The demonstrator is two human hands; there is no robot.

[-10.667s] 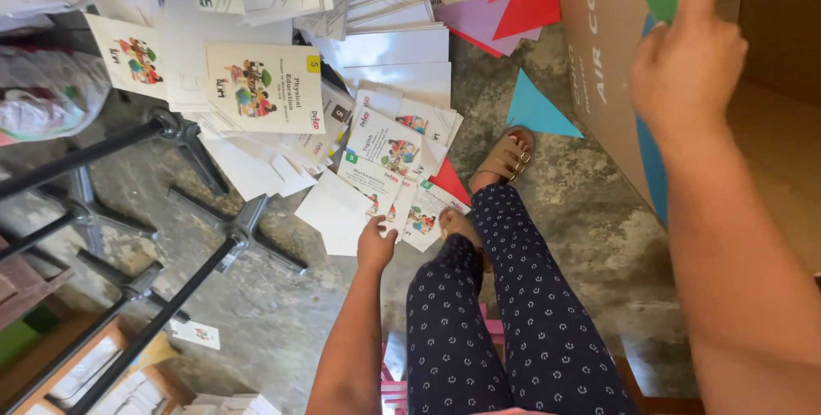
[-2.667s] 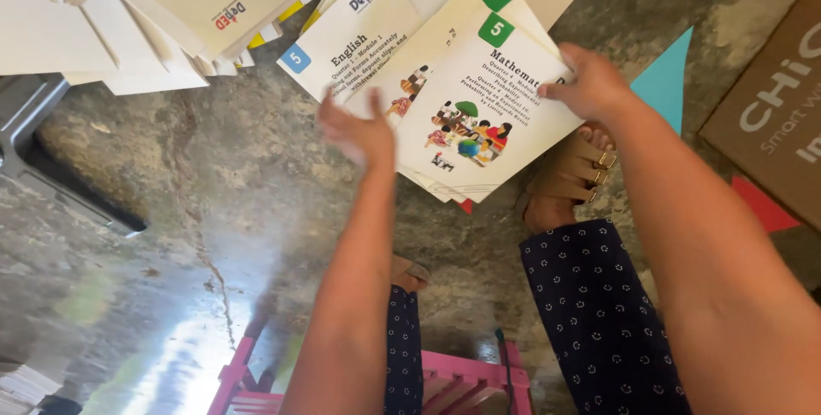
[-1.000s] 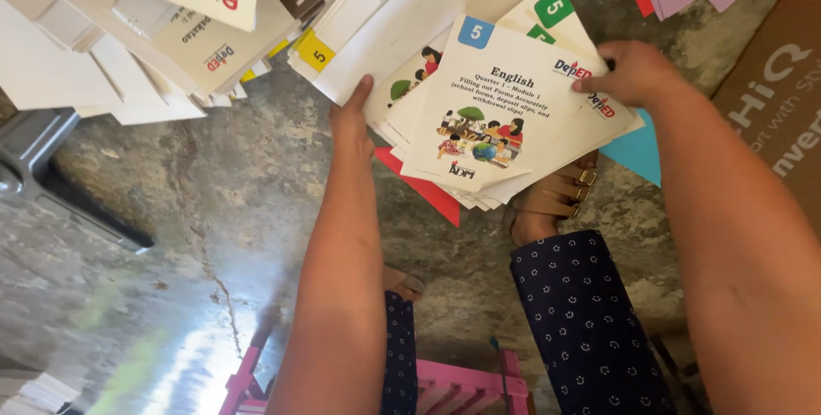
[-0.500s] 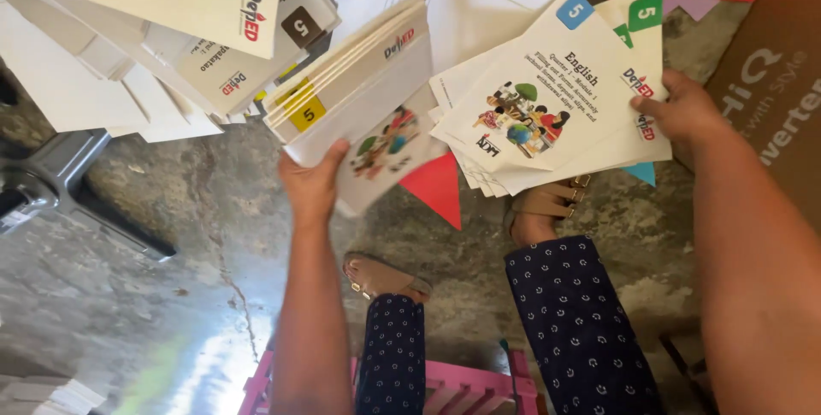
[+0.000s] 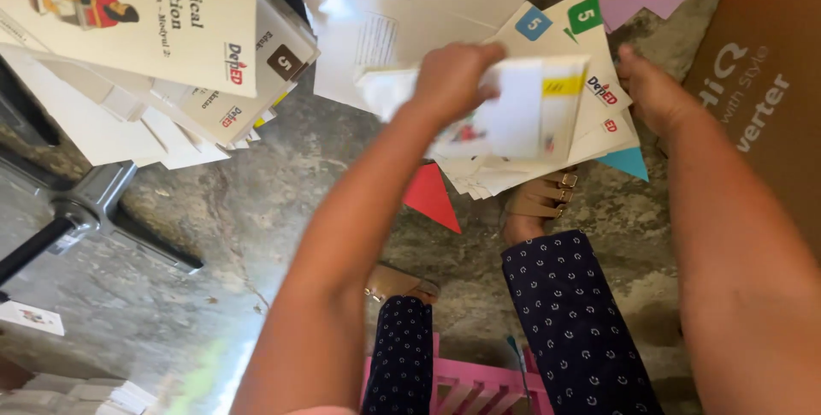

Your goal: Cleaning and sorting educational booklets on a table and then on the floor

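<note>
From the head camera, the left hand was clamped on a thin bundle of white booklets, blurred with motion, and held it over the fanned stack of booklets that the right hand gripped by its right edge, above the concrete floor. Judging from this, the step in hand was merging the left bundle onto the right-hand stack; the next move would call for squaring the edges so that the right hand's grip could close over both together.

Counted: two hands, both closed on paper; two coloured corner squares on the held stack, one blue and one green; how many booklets each hand held could not be told. A loose heap of more booklets lay at the upper left of the floor. Two paper triangles showed beneath the stack, one red and one teal. A brown cardboard box stood at the right edge, a pink stool below, and two sandalled feet, right and left.
</note>
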